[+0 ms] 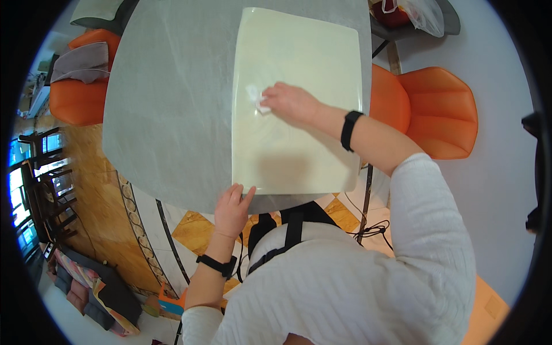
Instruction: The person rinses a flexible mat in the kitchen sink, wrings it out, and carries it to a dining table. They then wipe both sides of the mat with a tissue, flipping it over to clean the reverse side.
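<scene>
A large cream-coloured glossy panel [297, 56] with rounded corners lies on the grey stone-look table [172, 108]. My right hand [293, 103] presses a crumpled white tissue or cloth [262, 107] against the panel, left of its middle. The fingers cover part of the white piece. At the panel's near left corner, my left hand [235, 207] rests its fingertips on the edge, thumb side toward the panel. Nothing else shows in the left hand. Each wrist wears a black band.
An orange chair [435, 112] stands right of the table; another orange chair [79, 101], draped with a grey cloth [84, 62], is at the left. A clear plastic bag [424, 17] sits on a grey chair at the upper right. Black cables [375, 230] lie on the floor.
</scene>
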`<state>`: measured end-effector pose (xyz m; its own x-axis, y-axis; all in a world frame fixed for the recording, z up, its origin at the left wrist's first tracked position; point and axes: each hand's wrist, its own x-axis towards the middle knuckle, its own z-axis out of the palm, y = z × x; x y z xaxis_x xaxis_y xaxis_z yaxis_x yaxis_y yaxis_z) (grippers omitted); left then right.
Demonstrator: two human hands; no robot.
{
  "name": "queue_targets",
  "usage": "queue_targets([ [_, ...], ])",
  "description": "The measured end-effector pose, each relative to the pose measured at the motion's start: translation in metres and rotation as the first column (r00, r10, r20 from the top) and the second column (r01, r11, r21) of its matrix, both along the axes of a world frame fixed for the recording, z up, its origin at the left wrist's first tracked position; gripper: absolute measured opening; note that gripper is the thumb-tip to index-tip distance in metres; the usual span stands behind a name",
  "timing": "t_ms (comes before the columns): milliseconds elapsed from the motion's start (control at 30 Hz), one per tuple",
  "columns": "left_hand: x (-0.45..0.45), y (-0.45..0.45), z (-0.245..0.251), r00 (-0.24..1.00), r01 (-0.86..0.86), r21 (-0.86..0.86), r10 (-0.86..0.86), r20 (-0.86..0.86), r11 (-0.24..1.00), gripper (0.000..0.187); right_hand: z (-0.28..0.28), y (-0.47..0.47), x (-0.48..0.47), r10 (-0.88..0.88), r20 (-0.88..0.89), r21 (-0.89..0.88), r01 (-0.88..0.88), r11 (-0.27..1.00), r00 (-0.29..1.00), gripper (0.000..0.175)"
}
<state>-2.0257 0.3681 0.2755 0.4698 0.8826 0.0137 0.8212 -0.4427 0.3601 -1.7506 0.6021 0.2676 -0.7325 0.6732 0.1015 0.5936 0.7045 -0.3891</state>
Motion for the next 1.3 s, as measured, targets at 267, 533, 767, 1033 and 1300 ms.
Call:
queue_targets([
  [267,0.008,0.000,0.012,0.998,-0.069,-0.021,0.069,-0.006,0.997,0.045,-0.001,0.136,0.005,-0.282,-0.017,0.088,0.282,0.955,0.959,0.026],
  [533,0.011,-0.005,0.011,0.993,-0.122,-0.040,0.122,-0.006,0.992,0.046,-0.016,0.201,0.003,-0.610,-0.117,-0.023,0.612,0.791,0.784,0.026],
  [767,0.007,-0.009,-0.001,0.994,-0.107,-0.027,0.107,0.015,0.994,0.044,0.004,0.109,0.023,-0.415,-0.291,0.107,0.460,0.881,0.862,0.016],
  [1033,0.002,-0.008,0.003,1.000,-0.005,0.026,0.004,0.015,1.000,0.046,0.020,-0.169,0.046,0.074,0.002,-0.386,-0.068,0.920,0.997,0.028],
  [1300,0.000,-0.002,0.005,1.000,0.016,0.019,-0.016,0.006,1.000,0.047,-0.003,-0.055,0.041,0.019,-0.020,-0.059,-0.020,0.998,1.000,0.028],
])
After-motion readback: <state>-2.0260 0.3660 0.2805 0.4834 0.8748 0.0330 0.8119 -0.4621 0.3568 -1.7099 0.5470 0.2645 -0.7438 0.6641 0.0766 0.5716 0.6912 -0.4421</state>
